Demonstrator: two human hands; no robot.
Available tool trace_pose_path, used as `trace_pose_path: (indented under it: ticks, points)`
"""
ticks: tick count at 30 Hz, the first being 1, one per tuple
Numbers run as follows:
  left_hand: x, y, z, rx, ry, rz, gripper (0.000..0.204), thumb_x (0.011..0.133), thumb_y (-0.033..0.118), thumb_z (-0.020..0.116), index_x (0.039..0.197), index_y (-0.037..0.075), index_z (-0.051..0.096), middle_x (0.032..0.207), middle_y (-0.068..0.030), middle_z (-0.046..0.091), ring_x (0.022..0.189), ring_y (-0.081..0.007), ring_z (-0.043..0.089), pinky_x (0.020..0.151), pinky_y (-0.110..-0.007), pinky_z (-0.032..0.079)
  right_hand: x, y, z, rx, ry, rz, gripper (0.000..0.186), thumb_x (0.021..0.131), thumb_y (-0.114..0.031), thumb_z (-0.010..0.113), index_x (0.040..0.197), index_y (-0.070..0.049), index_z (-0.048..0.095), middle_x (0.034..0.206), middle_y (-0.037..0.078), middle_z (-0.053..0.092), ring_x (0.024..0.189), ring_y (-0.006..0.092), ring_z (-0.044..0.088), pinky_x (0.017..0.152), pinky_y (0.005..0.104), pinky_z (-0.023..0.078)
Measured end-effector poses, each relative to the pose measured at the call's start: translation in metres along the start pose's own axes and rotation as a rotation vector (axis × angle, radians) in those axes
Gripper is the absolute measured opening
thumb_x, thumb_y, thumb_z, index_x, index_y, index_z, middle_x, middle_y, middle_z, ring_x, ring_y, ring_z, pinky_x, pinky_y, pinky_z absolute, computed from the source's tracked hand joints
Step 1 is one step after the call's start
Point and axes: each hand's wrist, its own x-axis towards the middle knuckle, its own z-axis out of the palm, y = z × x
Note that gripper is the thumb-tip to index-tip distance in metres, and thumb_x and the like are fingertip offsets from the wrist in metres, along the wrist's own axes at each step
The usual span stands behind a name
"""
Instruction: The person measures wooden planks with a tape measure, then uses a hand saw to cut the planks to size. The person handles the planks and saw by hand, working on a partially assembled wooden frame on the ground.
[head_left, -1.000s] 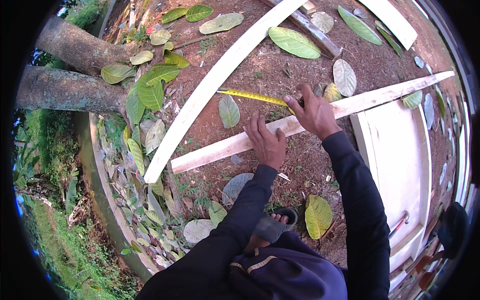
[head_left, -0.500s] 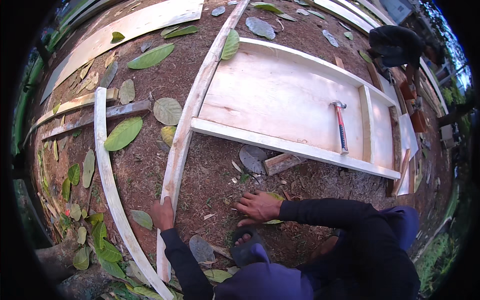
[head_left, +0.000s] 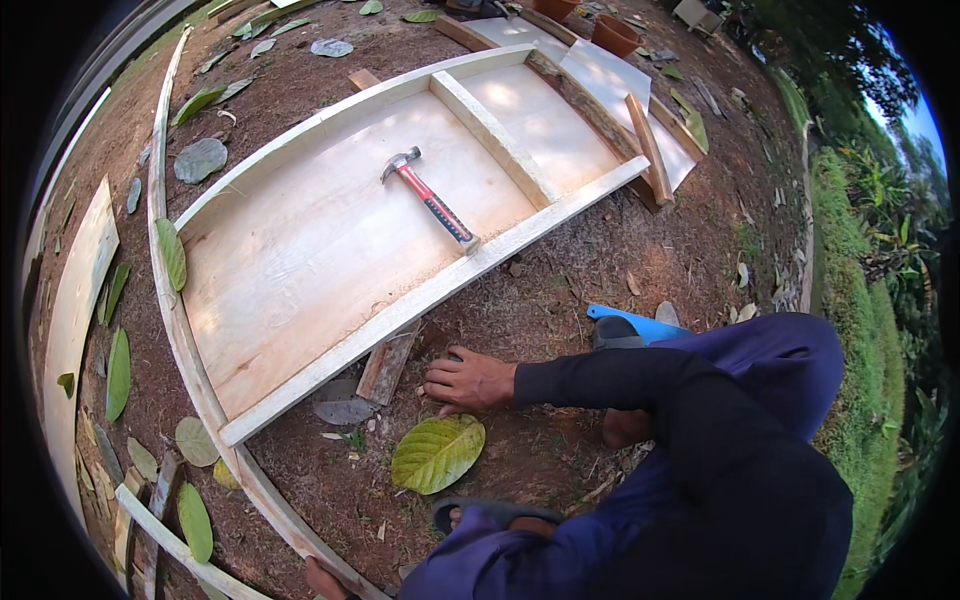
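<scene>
My right hand presses flat on the bare soil, fingers spread, with nothing in it. It is just right of a short wooden block and above a big green leaf. My left hand shows only partly at the lower edge, gripping a long curved wooden strip. Beyond my right hand lies a large pale plywood frame with raised side rails. A hammer with a red and black handle lies inside it.
My foot in a sandal is below the leaf, and a blue sandal sits to the right. More planks and fallen leaves lie at the left. Terracotta pots stand at the far end. Grass borders the right side.
The view has swung from the marked plank to the plywood frame. My right hand left the plank and yellow tape and came down on the soil; my left hand stays on the strip.
</scene>
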Motion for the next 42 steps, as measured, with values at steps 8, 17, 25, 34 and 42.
trace_pose_path:
  ticks: [8,17,25,34,42]
  points:
    - [-0.022,0.056,0.013,0.622,-0.152,0.411,0.051,0.107,0.039,0.043,0.114,-0.006,0.067,0.105,-0.0307,0.067,0.093,-0.0421,0.057,0.086,-0.051,0.044,-0.149,0.082,-0.114,-0.044,-0.324,0.171,0.043,0.106,-0.046,0.051,0.115,-0.004,0.055,0.115,0.014,0.059,0.11,0.03,0.06,0.094,0.0468,0.051]
    - [-0.084,0.098,0.067,0.48,-0.222,0.432,0.049,0.106,0.039,0.044,0.107,-0.005,0.064,0.1,-0.026,0.065,0.089,-0.0388,0.056,0.083,-0.049,0.044,-0.371,0.09,-0.266,-0.182,-1.095,1.064,0.047,0.093,-0.045,0.067,0.111,-0.001,0.065,0.104,0.022,0.071,0.099,0.0428,0.07,0.085,0.0541,0.056]
    - [-0.175,0.129,0.161,0.301,-0.385,0.269,0.048,0.105,0.039,0.045,0.101,-0.005,0.063,0.095,-0.0218,0.064,0.086,-0.036,0.055,0.08,-0.048,0.043,-0.589,-0.013,-0.101,0.044,-0.89,1.824,0.054,0.095,-0.035,0.065,0.135,-0.002,0.052,0.131,0.025,0.063,0.117,0.0426,0.066,0.094,0.0505,0.055]
    - [-0.21,0.139,0.186,0.265,-0.345,0.142,0.047,0.104,0.039,0.046,0.095,-0.004,0.061,0.09,-0.017,0.062,0.083,-0.0327,0.054,0.077,-0.047,0.043,-0.57,-0.04,-0.035,-0.051,-0.413,2.074,0.051,0.093,-0.019,0.065,0.137,-0.004,0.044,0.139,0.022,0.05,0.127,0.0437,0.058,0.099,0.0515,0.053]
    - [-0.195,0.145,0.19,0.257,-0.335,0.104,0.047,0.104,0.04,0.047,0.089,-0.004,0.059,0.085,-0.0128,0.06,0.08,-0.0299,0.053,0.074,-0.045,0.042,-0.55,-0.035,-0.045,-0.174,-0.614,1.92,0.042,0.096,-0.023,0.061,0.136,-0.014,0.052,0.148,0.021,0.045,0.136,0.0388,0.05,0.104,0.0508,0.049]
